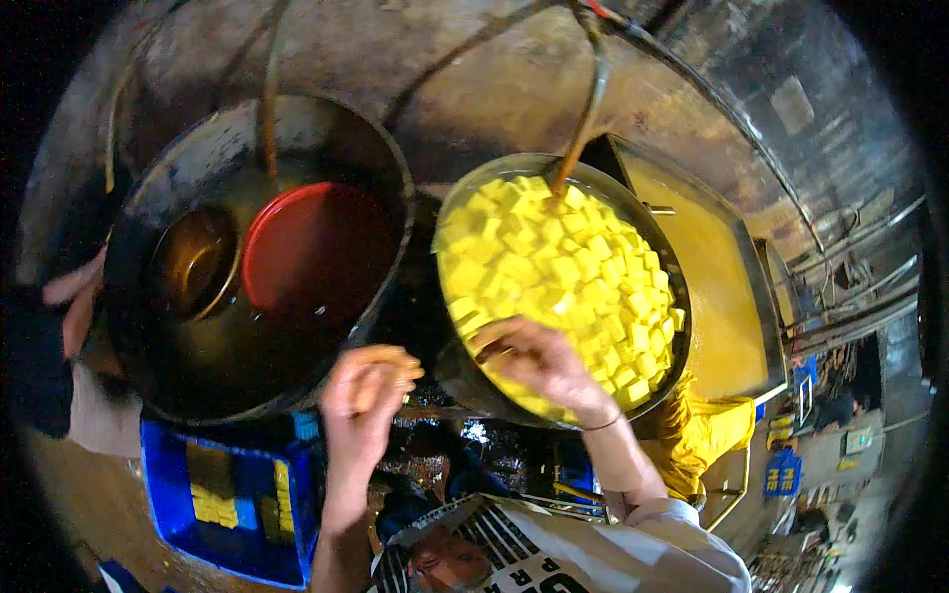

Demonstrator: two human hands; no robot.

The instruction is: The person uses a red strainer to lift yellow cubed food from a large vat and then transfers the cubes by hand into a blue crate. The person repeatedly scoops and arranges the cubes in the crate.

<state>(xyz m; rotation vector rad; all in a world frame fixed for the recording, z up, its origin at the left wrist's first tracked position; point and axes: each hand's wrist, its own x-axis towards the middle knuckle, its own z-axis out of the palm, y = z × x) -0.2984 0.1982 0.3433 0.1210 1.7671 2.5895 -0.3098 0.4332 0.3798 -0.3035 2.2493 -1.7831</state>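
Yellow blocks apparently beneath right hand

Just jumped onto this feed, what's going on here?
A person's right hand is over the near side of a round tub crowded with yellow blocks. The left hand, fingers curled, is near the gap between that tub and a dark vat. I can't tell whether either hand grips anything. The vat holds liquid and a red round container. A co-worker's hand is at the vat's left side.
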